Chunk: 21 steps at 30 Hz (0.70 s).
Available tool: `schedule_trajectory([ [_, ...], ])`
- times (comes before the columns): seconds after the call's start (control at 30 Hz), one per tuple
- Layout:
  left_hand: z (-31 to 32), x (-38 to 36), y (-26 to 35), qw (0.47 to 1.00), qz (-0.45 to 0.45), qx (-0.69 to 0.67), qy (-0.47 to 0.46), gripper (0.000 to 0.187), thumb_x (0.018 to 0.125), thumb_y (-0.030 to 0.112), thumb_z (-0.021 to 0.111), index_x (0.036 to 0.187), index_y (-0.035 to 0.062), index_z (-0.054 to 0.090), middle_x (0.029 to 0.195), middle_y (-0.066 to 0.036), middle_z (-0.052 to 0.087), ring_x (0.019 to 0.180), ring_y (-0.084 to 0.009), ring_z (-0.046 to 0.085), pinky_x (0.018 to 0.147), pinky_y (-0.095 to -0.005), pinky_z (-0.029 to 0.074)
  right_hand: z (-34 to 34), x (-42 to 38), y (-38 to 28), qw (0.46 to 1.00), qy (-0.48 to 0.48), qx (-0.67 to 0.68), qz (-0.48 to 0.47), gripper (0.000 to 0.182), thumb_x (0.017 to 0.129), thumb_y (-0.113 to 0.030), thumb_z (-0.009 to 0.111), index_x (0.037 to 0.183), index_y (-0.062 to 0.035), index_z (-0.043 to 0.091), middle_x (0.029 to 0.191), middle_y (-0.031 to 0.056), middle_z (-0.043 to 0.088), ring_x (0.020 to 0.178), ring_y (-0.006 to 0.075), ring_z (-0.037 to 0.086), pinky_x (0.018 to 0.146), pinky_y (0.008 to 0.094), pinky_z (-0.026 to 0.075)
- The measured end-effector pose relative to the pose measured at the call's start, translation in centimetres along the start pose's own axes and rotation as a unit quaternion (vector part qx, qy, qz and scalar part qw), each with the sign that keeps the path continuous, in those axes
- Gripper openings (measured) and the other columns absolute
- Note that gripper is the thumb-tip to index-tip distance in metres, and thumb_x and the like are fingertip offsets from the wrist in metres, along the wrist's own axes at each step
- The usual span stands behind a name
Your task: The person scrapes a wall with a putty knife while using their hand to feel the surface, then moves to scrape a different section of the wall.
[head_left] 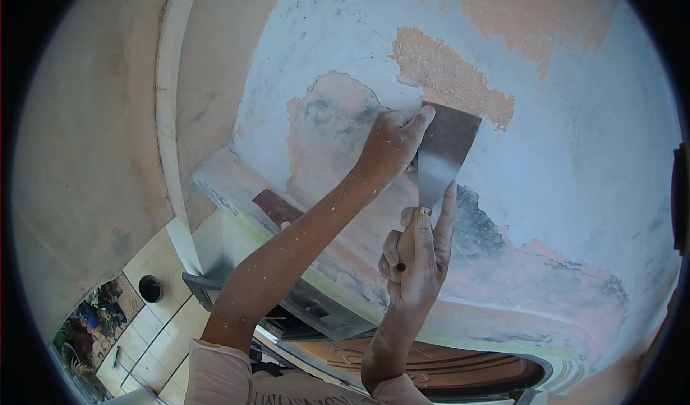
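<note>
My right hand point(424, 254) is wrapped round the wooden handle of a wide putty knife point(447, 146), one finger stretched along the blade. The blade points up against the patchy wall point(575, 168). At the blade's upper left corner my left hand point(399, 143) pinches the edge, thumb on the front and the other fingers curled behind. White dust coats both hands. Just above the blade lies a rough peach patch point(453, 74) where the white coat is gone. Grey and pink bare areas point(330, 125) spread to the left.
A dark red-brown flat piece point(277, 209) rests on the sloping ledge below the left forearm. A raised pale strip point(167, 103) runs down the left side. Far below, a black bucket point(150, 288) stands on the tiled floor point(172, 322), with plants at its edge.
</note>
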<state>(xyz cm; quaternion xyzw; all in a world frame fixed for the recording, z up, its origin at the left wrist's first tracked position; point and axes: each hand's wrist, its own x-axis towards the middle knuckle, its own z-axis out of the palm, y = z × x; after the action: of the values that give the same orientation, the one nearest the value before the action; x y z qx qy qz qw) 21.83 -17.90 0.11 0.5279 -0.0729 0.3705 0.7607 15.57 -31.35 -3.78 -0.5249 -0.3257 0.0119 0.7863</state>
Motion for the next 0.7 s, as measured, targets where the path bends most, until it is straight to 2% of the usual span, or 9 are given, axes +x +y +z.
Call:
schedule_trajectory([
  [0.1, 0.3, 0.2, 0.3, 1.0, -0.009, -0.021, 0.008, 0.035, 0.092, 0.032, 0.055, 0.074, 0.0032, 0.063, 0.059, 0.001, 0.052, 0.047, -0.0064, 0.045, 0.042, -0.0228, 0.036, 0.3, 0.1, -0.1, 1.0, 0.011, -0.008, -0.003, 0.057, 0.096, -0.009, 0.04, 0.147, -0.0117, 0.016, 0.088, 0.0062, 0.054, 0.041, 0.0033, 0.042, 0.026, 0.0166, 0.031],
  [0.2, 0.9, -0.4, -0.6, 0.997, 0.073, 0.036, 0.016, 0.046, 0.092, 0.029, 0.052, 0.056, 0.001, 0.048, 0.049, 0.001, 0.041, 0.045, -0.0084, 0.038, 0.043, -0.0289, 0.034, -0.6, -0.4, -0.5, 1.0, 0.022, -0.01, 0.008, 0.056, 0.096, -0.009, 0.04, 0.147, -0.011, 0.016, 0.088, 0.0064, 0.054, 0.041, 0.0036, 0.042, 0.026, 0.0166, 0.031],
  [0.23, 1.0, -0.3, -0.8, 0.999, 0.018, 0.022, 0.015, 0.047, 0.093, 0.028, 0.051, 0.055, 0.0007, 0.046, 0.048, -0.001, 0.04, 0.048, -0.0099, 0.038, 0.048, -0.0316, 0.036, -0.4, -0.3, -0.5, 1.0, 0.024, -0.013, 0.005, 0.056, 0.096, -0.009, 0.04, 0.147, -0.0107, 0.016, 0.088, 0.0065, 0.054, 0.041, 0.0036, 0.042, 0.026, 0.0165, 0.031],
  [0.33, 0.7, 0.2, 0.0, 1.0, 0.017, -0.023, -0.001, 0.036, 0.093, 0.032, 0.055, 0.073, 0.0032, 0.063, 0.058, 0.002, 0.052, 0.047, -0.0059, 0.046, 0.042, -0.022, 0.036, -0.2, -0.1, -0.6, 1.0, 0.013, -0.009, -0.003, 0.057, 0.096, -0.011, 0.042, 0.147, -0.0105, 0.016, 0.087, 0.0051, 0.053, 0.043, 0.0035, 0.043, 0.029, 0.0164, 0.031],
  [0.43, 0.9, -0.2, -1.2, 0.999, -0.004, 0.043, -0.014, 0.037, 0.092, 0.033, 0.055, 0.072, 0.0032, 0.063, 0.057, 0.001, 0.052, 0.045, -0.0066, 0.047, 0.041, -0.0224, 0.036, -1.0, -0.7, -1.1, 1.0, 0.015, -0.014, 0.008, 0.057, 0.096, -0.011, 0.043, 0.147, -0.0104, 0.017, 0.087, 0.0046, 0.052, 0.044, 0.0036, 0.043, 0.03, 0.0161, 0.031],
  [0.63, 1.3, 0.3, 0.8, 0.999, -0.018, -0.044, 0.0, 0.038, 0.092, 0.033, 0.055, 0.067, 0.0046, 0.06, 0.055, 0.0, 0.051, 0.044, -0.0076, 0.046, 0.04, -0.0227, 0.036, -0.2, 0.1, -1.5, 0.999, 0.021, -0.025, -0.008, 0.057, 0.096, -0.012, 0.044, 0.147, -0.009, 0.018, 0.085, 0.0041, 0.052, 0.044, 0.0032, 0.043, 0.029, 0.0152, 0.031],
  [0.7, 1.6, -0.5, 0.4, 0.999, -0.026, -0.03, -0.01, 0.038, 0.092, 0.033, 0.056, 0.067, 0.0047, 0.059, 0.055, 0.0, 0.051, 0.044, -0.0074, 0.046, 0.04, -0.023, 0.036, -0.3, -0.1, -1.7, 0.999, 0.029, -0.036, -0.007, 0.056, 0.096, -0.012, 0.044, 0.147, -0.0094, 0.018, 0.085, 0.0048, 0.053, 0.043, 0.0032, 0.042, 0.029, 0.0153, 0.03],
])
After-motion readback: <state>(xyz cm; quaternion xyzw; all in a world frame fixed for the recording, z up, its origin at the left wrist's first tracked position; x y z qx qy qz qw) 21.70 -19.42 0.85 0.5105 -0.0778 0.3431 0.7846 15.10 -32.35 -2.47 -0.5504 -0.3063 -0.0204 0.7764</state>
